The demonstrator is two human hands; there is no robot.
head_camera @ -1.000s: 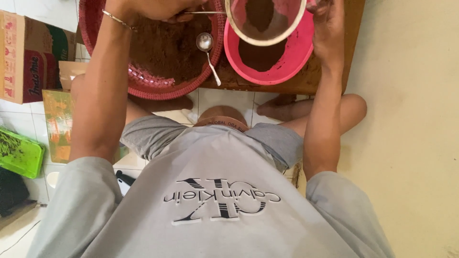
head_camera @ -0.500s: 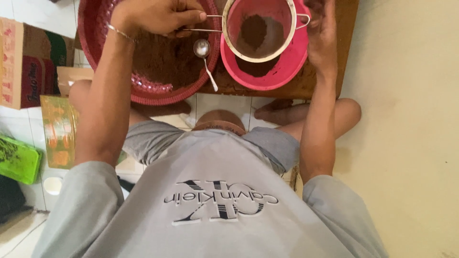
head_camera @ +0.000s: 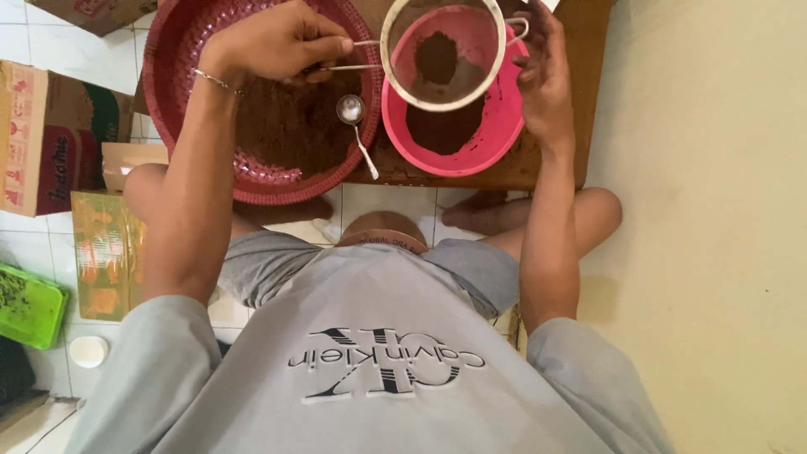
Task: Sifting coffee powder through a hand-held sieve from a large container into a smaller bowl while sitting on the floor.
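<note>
While the camera looked straight down past a grey shirt (head_camera: 370, 353) and crossed legs, both hands worked at the top of the frame.

Left hand (head_camera: 282, 42), upper left of centre: fingers closed, pinching the wire handle of a round sieve (head_camera: 443, 55). Right hand (head_camera: 542, 80), upper right: fingers curled against the sieve's far rim; can't tell whether it gripped or only steadied.

The sieve sat at top centre, held just above a pink bowl (head_camera: 403, 126), with a small clump of brown powder (head_camera: 437, 59) in the mesh. Judgement: light, stiff frame, thin mesh that would dent easily. Handle plus opposite rim looked the right hold, kept level so powder didn't spill.

Around it:
- red perforated basket (head_camera: 168, 76), upper left, touching the bowl, brown powder inside
- metal spoon (head_camera: 357, 126) lying between basket and bowl, bowl end under the sieve handle, closest thing in the way
- wooden worktop (head_camera: 580, 101) under it all
- cardboard box (head_camera: 50, 134) and green tray (head_camera: 29, 307) at the left edge, well apart
</note>
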